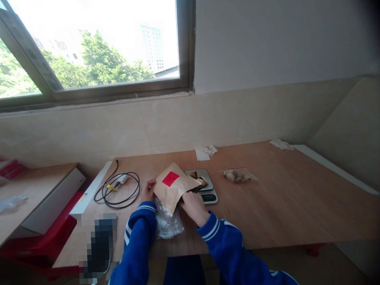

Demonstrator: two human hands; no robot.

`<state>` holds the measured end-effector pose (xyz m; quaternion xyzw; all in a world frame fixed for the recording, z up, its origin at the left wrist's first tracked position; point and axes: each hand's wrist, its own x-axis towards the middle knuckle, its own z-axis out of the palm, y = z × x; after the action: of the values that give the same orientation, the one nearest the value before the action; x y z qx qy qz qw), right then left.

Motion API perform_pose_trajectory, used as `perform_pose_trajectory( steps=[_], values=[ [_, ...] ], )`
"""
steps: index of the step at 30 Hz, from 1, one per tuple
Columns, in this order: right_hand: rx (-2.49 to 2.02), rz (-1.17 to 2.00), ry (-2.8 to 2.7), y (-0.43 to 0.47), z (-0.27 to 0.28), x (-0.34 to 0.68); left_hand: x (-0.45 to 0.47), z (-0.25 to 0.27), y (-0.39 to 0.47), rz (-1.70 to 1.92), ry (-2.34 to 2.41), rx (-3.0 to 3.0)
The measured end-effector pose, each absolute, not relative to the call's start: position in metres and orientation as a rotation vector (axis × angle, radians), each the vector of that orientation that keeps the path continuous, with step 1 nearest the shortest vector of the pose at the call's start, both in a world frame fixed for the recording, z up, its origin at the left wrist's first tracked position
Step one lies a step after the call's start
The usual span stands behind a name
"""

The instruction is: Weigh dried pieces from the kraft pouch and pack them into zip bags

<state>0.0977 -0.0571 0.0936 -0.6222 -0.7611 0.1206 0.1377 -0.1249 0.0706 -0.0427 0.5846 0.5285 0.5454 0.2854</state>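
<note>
A brown paper bag (160,188) with a red label lies tilted over the table, its opening toward the right. My left hand (147,191) grips its left edge, thumb on top. My right hand (193,206) is at the opening, with its fingertips hidden under the paper, so what they hold does not show. Just behind the right hand is a kitchen scale (213,197) with dark brown and pale pieces (203,182) on its plate, partly covered by the bag. Beneath the paper bag lies a crumpled clear plastic bag (171,228).
Right of the scale lies a clear bag of beige pieces (237,176). A coiled black cable (138,184) and a pixelated dark object (101,243) are on the left. White scraps (209,150) lie along the back edge. A red stool (49,237) stands between the tables.
</note>
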Motion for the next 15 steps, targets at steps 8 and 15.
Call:
perform_pose_trajectory(
  steps=[8, 15],
  values=[
    [-1.638, 0.51, -1.991, -0.06, 0.094, 0.115, -0.123, -0.034, 0.066, 1.412, 1.486, 1.567],
    [-1.283, 0.629, -1.765, -0.061, 0.093, 0.138, -0.114, -0.015, 0.056, 1.331, 1.544, 1.577]
  ],
)
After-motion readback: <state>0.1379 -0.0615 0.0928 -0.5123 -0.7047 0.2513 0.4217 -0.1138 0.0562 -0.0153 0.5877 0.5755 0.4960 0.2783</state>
